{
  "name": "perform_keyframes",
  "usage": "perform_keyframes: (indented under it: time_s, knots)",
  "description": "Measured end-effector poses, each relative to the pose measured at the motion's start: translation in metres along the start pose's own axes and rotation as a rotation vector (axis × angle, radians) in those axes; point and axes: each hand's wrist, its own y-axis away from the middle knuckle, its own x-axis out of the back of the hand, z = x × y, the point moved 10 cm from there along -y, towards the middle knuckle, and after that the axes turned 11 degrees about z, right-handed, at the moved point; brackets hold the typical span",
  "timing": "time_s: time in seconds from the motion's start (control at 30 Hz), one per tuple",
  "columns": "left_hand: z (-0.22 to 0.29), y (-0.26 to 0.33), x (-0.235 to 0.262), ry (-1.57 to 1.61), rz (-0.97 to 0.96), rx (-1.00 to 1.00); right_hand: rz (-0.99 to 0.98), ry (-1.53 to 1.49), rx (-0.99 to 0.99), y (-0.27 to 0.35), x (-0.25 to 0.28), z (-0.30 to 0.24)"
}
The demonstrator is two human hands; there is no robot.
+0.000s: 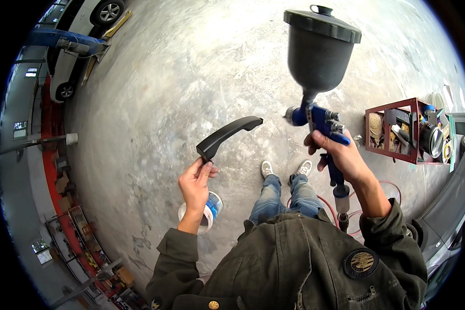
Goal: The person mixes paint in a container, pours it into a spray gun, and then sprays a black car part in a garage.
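far left: a white car [82, 31] raised on a blue lift arm [62, 40], red shelving along the wall below it.
floor: grey mottled concrete [181, 77] under everything.
left hand [195, 186]: fingers pinched together on the lower end of a curved black plastic door handle [227, 133], held out in the air ahead of the body.
below it: a white and blue tub [209, 209] on the floor by the left wrist.
centre: white trainers [287, 168] and blue jeans.
right hand [341, 155]: wrapped tight round a blue spray gun [320, 121] with a black cup on top, nozzle facing the door handle, a gap between them.
far right: a red metal rack [392, 132] of tools.
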Motion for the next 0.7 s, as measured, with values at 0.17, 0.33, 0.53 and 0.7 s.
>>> perform_keyframes:
  time_s: [0.17, 0.33, 0.53, 0.7]
  knots:
    - [-0.013, 0.01, -0.01, 0.114, 0.01, 0.197, -0.078, -0.058, -0.023, 0.017, -0.021, 0.001]
    - [-0.022, 0.018, -0.026, 0.203, 0.02, 0.271, -0.428, -0.182, -0.155, 0.057, -0.086, -0.007]
    - [-0.027, 0.023, -0.028, 0.248, 0.034, 0.345, -0.243, -0.151, -0.076, 0.027, -0.055, 0.004]
    - [-0.027, 0.027, -0.02, 0.285, 0.046, 0.362, 0.016, -0.09, -0.032, -0.013, 0.007, 0.026]
